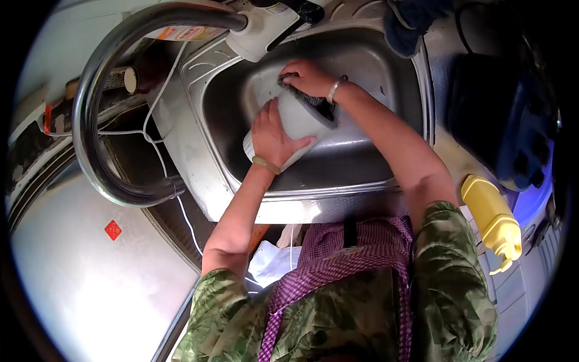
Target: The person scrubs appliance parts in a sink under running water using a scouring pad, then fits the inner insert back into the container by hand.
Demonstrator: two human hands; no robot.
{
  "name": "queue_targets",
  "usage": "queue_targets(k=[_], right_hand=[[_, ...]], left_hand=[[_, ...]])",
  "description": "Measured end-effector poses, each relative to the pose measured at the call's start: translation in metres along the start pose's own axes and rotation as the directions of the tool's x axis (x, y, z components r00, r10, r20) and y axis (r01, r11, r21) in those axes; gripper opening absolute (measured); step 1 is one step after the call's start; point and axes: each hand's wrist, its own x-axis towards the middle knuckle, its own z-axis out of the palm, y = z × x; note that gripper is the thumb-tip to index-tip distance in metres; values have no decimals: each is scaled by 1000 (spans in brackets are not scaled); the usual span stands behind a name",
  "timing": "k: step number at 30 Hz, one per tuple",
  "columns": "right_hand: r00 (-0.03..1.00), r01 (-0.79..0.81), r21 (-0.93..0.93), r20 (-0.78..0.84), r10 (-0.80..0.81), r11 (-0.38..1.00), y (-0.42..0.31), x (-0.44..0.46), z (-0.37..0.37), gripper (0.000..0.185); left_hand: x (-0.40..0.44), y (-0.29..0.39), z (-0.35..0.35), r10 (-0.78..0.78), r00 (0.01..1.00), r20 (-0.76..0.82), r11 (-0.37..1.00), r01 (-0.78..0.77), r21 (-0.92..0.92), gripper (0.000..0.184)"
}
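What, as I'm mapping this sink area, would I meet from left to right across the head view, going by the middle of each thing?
Red sticker → left hand → right hand → dark blue cloth → yellow bottle.

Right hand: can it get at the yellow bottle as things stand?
Probably not without letting go: the right hand holds a dark scrubber at the white container in the sink. The yellow bottle is outside, beside the right sleeve; nothing visible blocks it.
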Motion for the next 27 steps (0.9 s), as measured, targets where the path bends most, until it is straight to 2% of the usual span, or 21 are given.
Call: queue_targets(k=[3,9,12,15,18,21,24,25,26,27], right_hand=[[969,-198,8,150,194,980,57,9,9,27],[975,-218,-162,8,222,962,58,-41,16,28],[963,-265,-186,5,270,946,51,-49,18,25],[922,-366,-202,57,384,909,49,-53,21,24],[967,-253,-183,-15,255,950,72,-80,41,26],[996,-63,-362,-75,39,930,85,-106,69,28],[978,-163,-318,-174,112,934,126,-122,107,29],[970,-213,-463,3,242,860,127,-121,112,25],[910,-220,-605,157,385,766,119,-115,115,21],[800,-184,-733,275,533,655,110,-113,115,17]], left_hand=[[-8,0,-6,92,996,-13,996,-92,2,123],[-8,-27,-8,171,985,23,983,-168,-78,119],[-7,-33,-11,181,981,66,979,-174,-108,117],[2,-37,-15,196,975,101,976,-184,-114,113],[13,-40,-22,204,968,147,970,-180,-164,103],[16,-52,-20,160,972,172,939,-97,-329,94],[20,-63,-15,92,975,201,874,17,-486,86],[22,-65,-11,71,974,213,858,49,-512,84],[24,-67,-8,61,974,220,844,68,-532,81],[26,-68,-4,55,972,228,837,80,-541,78]])
